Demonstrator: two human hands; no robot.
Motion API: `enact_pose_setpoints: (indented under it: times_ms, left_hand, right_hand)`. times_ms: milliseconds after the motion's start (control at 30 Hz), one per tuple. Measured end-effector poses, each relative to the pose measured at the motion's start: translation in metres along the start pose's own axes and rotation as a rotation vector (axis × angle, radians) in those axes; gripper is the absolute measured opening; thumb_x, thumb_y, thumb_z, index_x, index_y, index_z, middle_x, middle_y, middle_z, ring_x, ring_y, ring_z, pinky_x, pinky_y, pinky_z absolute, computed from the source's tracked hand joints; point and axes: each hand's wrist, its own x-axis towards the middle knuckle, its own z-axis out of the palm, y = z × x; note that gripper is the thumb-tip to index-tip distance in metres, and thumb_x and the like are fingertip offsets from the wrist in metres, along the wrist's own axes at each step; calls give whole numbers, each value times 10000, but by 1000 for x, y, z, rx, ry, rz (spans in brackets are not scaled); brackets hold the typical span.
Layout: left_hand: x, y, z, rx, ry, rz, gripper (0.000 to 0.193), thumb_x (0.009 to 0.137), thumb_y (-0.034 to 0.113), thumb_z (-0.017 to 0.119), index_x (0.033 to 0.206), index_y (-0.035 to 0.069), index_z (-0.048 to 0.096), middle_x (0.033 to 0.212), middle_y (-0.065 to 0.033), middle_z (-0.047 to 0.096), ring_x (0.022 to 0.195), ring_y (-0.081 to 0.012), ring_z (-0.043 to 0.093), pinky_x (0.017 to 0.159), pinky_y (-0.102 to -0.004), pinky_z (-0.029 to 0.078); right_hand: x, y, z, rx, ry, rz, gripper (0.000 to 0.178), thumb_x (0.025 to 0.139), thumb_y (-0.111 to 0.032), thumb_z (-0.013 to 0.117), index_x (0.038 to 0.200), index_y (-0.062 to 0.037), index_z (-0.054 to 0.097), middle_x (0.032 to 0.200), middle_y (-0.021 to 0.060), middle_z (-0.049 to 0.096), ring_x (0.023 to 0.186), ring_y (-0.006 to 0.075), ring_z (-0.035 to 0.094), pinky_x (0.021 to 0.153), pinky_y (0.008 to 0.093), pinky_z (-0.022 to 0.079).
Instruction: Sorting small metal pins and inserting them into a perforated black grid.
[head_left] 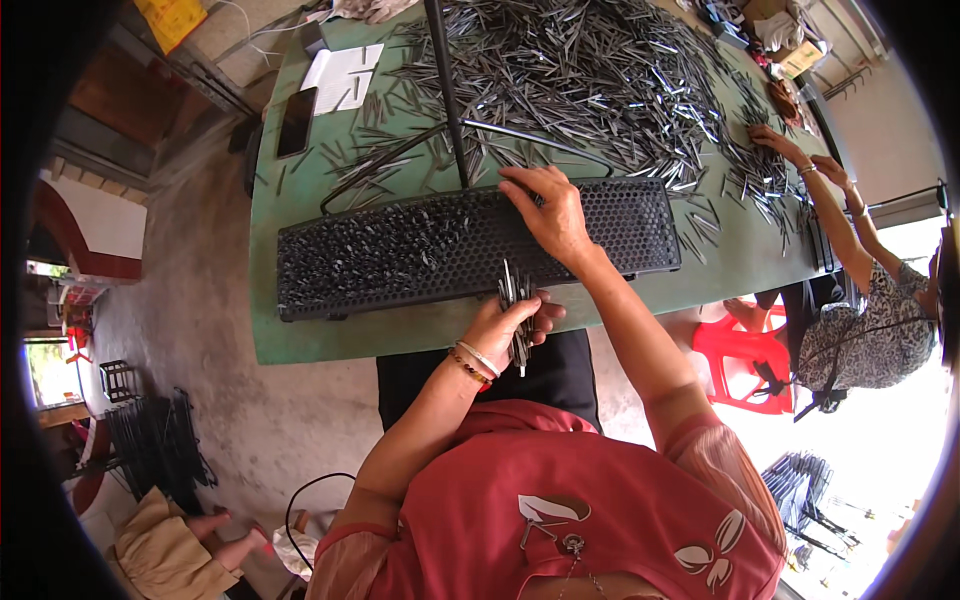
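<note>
A black rack point(590, 225) with rows of round holes lies along the near side of the green table. Its left half is densely filled with upright thin dark sticks point(370, 250); the holes on the right show bare. My left hand point(508, 325) is closed round a bundle of slim dark strips point(516, 290), just in front of the rack's near edge. Above the rack, right of the filled part, is my right hand point(550, 215), fingers bent and drawn together. Whatever lies between its fingertips is too small to make out.
A big heap of loose strips point(590, 80) covers the back of the green table point(268, 335). A black pole point(447, 90) with a bent-rod base stands behind the rack. Phone point(297, 122) and paper point(342, 78) lie at left. At right, a co-worker's hands point(775, 140) touch strips, near a red stool point(735, 350).
</note>
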Motion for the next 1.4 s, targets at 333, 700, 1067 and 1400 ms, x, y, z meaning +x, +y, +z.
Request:
enact_pose_setpoints:
  times_ms: [333, 700, 1067, 1400]
  left_hand:
    - [-5, 4, 3, -220, -41, -85, 232, 914, 142, 513, 1114, 26, 535, 1053, -152, 621, 931, -212, 626, 791, -373, 523]
    - [-11, 11, 2, -5, 3, -59, 284, 893, 164, 517, 1148, 42, 543, 1034, -106, 645, 868, -155, 620, 711, -296, 500]
    - [-11, 13, 0, -1, -30, 143, 281, 916, 121, 476, 1152, -29, 500, 1062, -168, 617, 907, -226, 630, 721, -325, 535]
    - [-12, 14, 5, -10, -26, 166, 288, 908, 116, 484, 1163, -16, 495, 1062, -165, 615, 917, -242, 631, 738, -347, 542]
  right_hand:
    - [-5, 7, 7, -174, -88, -90, 182, 779, -155, 668, 943, -75, 665, 855, 50, 638, 806, 237, 549, 742, 346, 392]
    - [-11, 5, 6, -332, -106, -229, 189, 769, -162, 662, 939, -81, 661, 1053, 47, 589, 947, 240, 524, 829, 371, 384]
    - [-24, -28, -44, 101, -264, 167, 189, 778, -165, 686, 825, 17, 665, 808, 132, 631, 738, 293, 604, 662, 349, 481]
    - [-45, -38, -50, 465, -530, 713, 206, 830, -178, 675, 858, 27, 672, 746, 31, 635, 677, 70, 544, 607, 227, 440]
